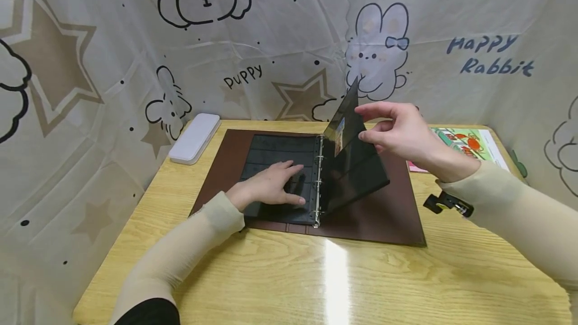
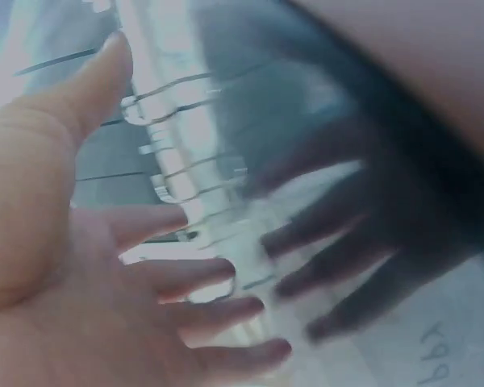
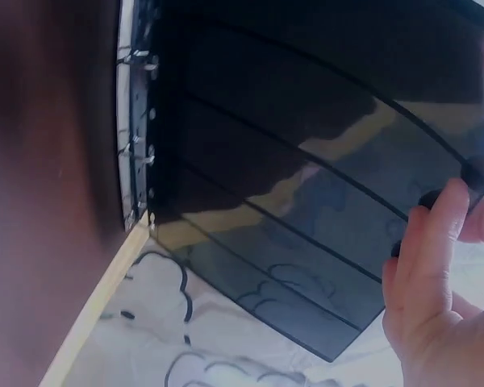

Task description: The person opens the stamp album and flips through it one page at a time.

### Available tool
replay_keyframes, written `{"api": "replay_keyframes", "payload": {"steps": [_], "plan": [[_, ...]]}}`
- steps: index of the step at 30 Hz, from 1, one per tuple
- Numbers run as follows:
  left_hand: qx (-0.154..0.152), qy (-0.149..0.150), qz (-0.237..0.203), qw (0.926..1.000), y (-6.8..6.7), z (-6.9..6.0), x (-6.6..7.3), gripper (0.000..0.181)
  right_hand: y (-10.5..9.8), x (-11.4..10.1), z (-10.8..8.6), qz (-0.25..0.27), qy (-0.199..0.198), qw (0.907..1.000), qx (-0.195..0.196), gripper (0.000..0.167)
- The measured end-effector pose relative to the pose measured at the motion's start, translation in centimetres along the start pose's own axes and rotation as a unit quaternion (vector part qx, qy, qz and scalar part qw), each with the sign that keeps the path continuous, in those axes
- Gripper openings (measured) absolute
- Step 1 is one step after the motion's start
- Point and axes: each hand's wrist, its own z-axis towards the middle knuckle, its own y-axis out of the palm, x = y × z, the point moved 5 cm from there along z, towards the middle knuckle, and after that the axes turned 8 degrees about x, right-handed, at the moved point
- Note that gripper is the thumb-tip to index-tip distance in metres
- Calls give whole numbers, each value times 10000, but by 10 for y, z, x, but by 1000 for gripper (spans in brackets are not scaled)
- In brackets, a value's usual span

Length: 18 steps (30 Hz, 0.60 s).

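Observation:
A brown ring-binder stamp album [image 1: 397, 222] lies spread on the table, its metal rings [image 1: 318, 179] along the middle. My left hand [image 1: 273, 187] rests with spread fingers on the black pocket pages [image 1: 280, 149] left of the rings. With thumb and fingers, my right hand [image 1: 397, 132] pinches the outer edge of black album pages [image 1: 361, 172] that stand tilted up from the rings. A small colourful picture, like a stamp [image 1: 339, 137], shows on the raised page's left face. Pocket strips [image 3: 306, 169] cross the raised page's other face in the right wrist view.
At the back left of the wooden table [image 1: 271, 275] lies a white case [image 1: 195, 138]. A colourful printed sheet [image 1: 471, 142] lies at the back right, partly behind my right forearm. Patterned curtain fabric [image 1: 280, 39] hangs behind and beside the table.

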Motion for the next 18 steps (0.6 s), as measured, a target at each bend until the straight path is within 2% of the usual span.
{"api": "replay_keyframes", "payload": {"steps": [4,7,9,13,16,18], "plan": [[796,341,-536,9948,-33,-1,18,92,8,-4,2,137,46,9999,21,60],[1382,482,-958,9846,-64,-3,35,82,15,-8,5,293,10,9995,65,65],[1654,512,-1247,9770,-84,-4,46,77,20,-9,8,475,11,9989,60,68],[1890,687,-1767,9635,-114,-2,66,73,31,-12,12,793,94,9968,-1,65],[1925,806,-1891,9595,-127,0,77,68,38,-14,14,881,76,9961,0,60],[1913,816,-1908,9593,-133,3,82,64,43,-16,15,932,24,9956,0,57]]}}
